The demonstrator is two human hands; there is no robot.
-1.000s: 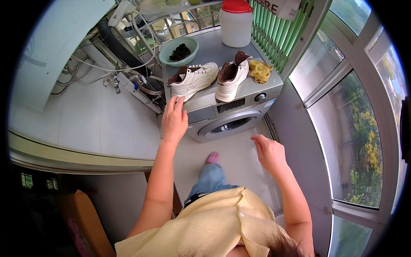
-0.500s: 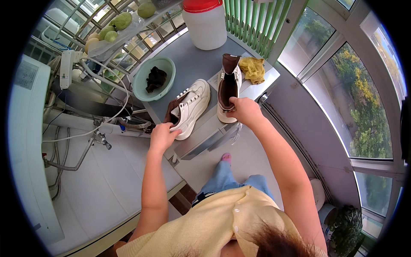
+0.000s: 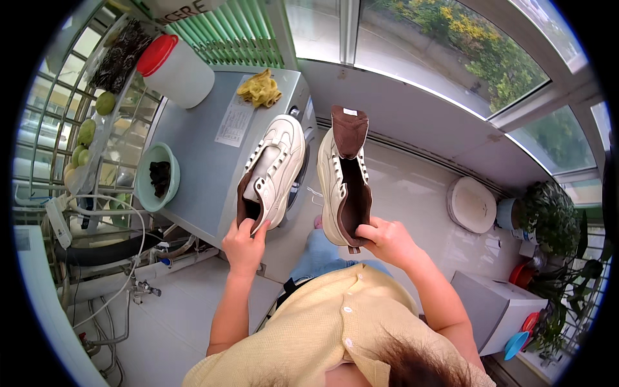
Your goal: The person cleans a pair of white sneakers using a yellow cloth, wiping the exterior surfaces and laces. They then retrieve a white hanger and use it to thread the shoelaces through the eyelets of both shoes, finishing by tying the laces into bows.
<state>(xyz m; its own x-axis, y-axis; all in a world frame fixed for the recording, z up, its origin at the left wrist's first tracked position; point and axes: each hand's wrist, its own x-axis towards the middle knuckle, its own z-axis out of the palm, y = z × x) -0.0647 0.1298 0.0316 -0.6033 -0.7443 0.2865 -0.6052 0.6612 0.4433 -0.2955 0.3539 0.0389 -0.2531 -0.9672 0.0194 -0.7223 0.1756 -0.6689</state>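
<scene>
- The left shoe (image 3: 278, 174), white with a brown lining, points away from the person and lies across the front edge of the washing machine (image 3: 206, 138) in view; whether it touches the top I cannot tell.
- The left hand (image 3: 244, 248) pinches its heel collar between thumb and fingers.
- The right shoe (image 3: 330, 184) is over the floor (image 3: 406, 171), off the machine's front, its brown tongue standing up at the far end.
- The right hand (image 3: 390, 242) pinches that heel rim, thumb and fingers pressed on it.
- A narrow gap runs between the shoes, with a pale lace in it.
- On the machine's top, a yellow cloth (image 3: 260, 89) sits near the far right corner, a green basin (image 3: 146, 192) with dark cloth (image 3: 160, 178) by the left edge, and a red-lidded white container (image 3: 187, 74) at the far left.
- Right of the right shoe, floor stretches to the base of the wall (image 3: 412, 106).
- Farther right, a white tub (image 3: 474, 205) and potted plants (image 3: 548, 216) border that floor; a grey cabinet (image 3: 493, 309) stands at the near right.
</scene>
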